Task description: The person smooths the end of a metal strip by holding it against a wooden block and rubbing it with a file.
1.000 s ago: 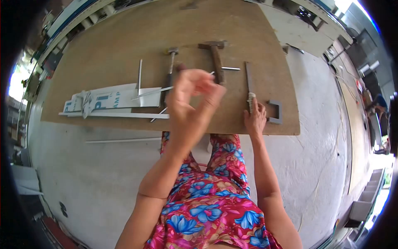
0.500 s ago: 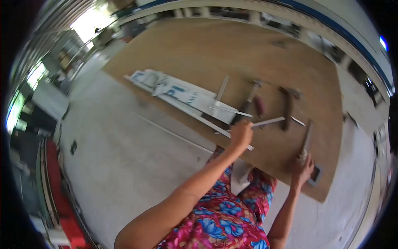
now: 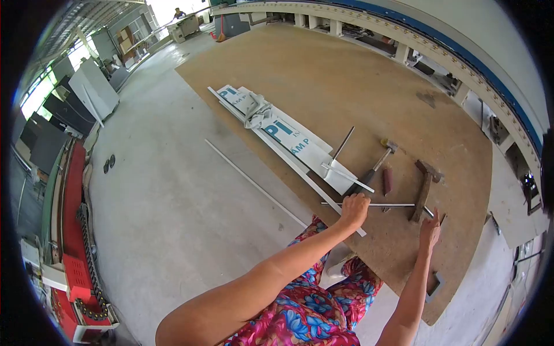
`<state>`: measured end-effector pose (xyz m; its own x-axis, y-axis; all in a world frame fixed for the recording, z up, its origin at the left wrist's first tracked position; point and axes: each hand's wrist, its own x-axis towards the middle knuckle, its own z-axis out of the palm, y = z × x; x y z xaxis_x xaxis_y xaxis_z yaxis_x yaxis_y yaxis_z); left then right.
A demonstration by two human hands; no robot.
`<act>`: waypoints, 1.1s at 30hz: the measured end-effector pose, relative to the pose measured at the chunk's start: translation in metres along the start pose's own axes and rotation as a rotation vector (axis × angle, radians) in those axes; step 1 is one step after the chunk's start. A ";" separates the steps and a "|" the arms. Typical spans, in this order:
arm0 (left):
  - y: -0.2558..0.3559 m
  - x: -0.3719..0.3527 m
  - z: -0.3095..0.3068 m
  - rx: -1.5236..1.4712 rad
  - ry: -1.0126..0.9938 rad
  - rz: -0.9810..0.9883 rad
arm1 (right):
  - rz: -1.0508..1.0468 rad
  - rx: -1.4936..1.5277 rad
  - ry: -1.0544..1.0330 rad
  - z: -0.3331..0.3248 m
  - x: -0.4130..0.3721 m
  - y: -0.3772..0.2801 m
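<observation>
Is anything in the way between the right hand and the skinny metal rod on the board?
Yes, a little. The left hand is closed on the thin rod. The wooden hammer handle crosses the rod's far end, just beside the right hand. Nothing else shows between them.

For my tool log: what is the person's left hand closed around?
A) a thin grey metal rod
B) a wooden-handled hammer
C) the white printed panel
A: the left hand is fisted on one end of the thin grey metal rod lying across the brown board.
</observation>
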<state>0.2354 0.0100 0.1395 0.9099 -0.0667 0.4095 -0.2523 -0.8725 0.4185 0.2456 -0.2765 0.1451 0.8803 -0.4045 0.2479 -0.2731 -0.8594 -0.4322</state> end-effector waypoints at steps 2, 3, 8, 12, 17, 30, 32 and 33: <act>-0.004 0.003 0.004 -0.025 0.035 -0.005 | -0.034 0.014 0.031 0.015 0.010 0.009; -0.005 0.004 0.006 -0.035 0.019 -0.022 | -0.030 0.059 0.021 0.016 0.012 0.010; 0.002 0.016 0.001 -0.156 -0.077 -0.089 | 0.059 0.058 0.067 0.007 0.005 0.020; 0.021 0.030 -0.037 -0.352 -0.034 -0.038 | 0.108 0.105 0.042 -0.024 -0.015 -0.002; 0.035 0.053 -0.046 -0.481 -0.024 0.125 | 0.162 0.106 0.082 -0.024 -0.034 0.015; 0.050 0.049 -0.024 -0.982 -0.597 -0.162 | 0.359 0.383 0.093 -0.066 -0.054 0.086; 0.058 0.041 -0.026 -0.994 -0.657 -0.210 | 0.455 0.642 0.049 -0.076 -0.058 0.082; 0.064 0.036 -0.027 -1.013 -0.703 -0.224 | 0.380 0.745 0.022 -0.075 -0.059 0.083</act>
<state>0.2433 -0.0349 0.2031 0.8654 -0.4806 -0.1414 0.0751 -0.1547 0.9851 0.1417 -0.3479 0.1598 0.7699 -0.6380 -0.0172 -0.2152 -0.2342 -0.9481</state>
